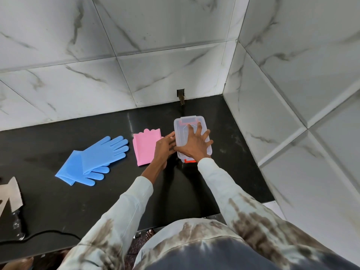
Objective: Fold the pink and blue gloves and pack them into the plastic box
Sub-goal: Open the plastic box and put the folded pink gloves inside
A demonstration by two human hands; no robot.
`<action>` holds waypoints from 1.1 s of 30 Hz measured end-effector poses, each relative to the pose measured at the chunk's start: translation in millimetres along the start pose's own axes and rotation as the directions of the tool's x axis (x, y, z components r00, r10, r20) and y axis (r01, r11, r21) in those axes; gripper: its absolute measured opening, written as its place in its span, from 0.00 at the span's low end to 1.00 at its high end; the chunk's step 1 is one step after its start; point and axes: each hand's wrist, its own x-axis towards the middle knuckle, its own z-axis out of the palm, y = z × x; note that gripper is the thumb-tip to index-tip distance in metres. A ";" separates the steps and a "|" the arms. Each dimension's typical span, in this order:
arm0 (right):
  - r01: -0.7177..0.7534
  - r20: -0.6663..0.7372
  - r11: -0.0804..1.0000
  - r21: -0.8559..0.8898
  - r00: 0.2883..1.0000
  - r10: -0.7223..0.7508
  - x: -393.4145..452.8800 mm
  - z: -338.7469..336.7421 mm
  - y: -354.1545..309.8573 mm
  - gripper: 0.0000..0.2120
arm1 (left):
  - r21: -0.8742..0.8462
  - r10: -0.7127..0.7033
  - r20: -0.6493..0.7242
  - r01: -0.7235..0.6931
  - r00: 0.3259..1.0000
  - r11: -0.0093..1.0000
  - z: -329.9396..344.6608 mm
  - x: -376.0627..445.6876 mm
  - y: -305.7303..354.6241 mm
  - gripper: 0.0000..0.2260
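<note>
A clear plastic box (182, 126) with a lid and orange clips stands on the black counter near the back corner. My right hand (194, 143) lies spread flat on its lid. My left hand (164, 146) touches the box's left side with its fingers against the wall; how tightly they curl is unclear. Left of the box lies the pink glove (144, 148), folded flat, partly under my left hand. Farther left, two blue gloves (93, 160) lie overlapped and unfolded on the counter.
The black counter (78, 201) meets marble-tiled walls at the back and right. A grey cloth (10, 193) and a black cable (39, 235) lie at the left edge. A small wall outlet (180, 93) sits behind the box.
</note>
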 end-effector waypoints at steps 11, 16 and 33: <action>0.020 0.002 0.998 -0.053 1.000 -0.020 1.3 -1.8 5.0 0.53 | -0.004 -0.033 0.030 0.033 0.999 0.999 1.8 -0.4 0.4 0.19; 0.024 0.003 1.000 -0.001 1.000 -0.024 2.4 -5.8 10.4 0.52 | -0.004 -0.034 0.035 0.034 0.999 0.999 3.0 -0.2 -0.4 0.20; 0.092 0.040 0.722 0.686 0.986 -0.164 10.1 -39.7 31.4 0.37 | 0.161 0.082 -0.054 -0.073 0.995 0.984 5.8 -4.3 -2.0 0.20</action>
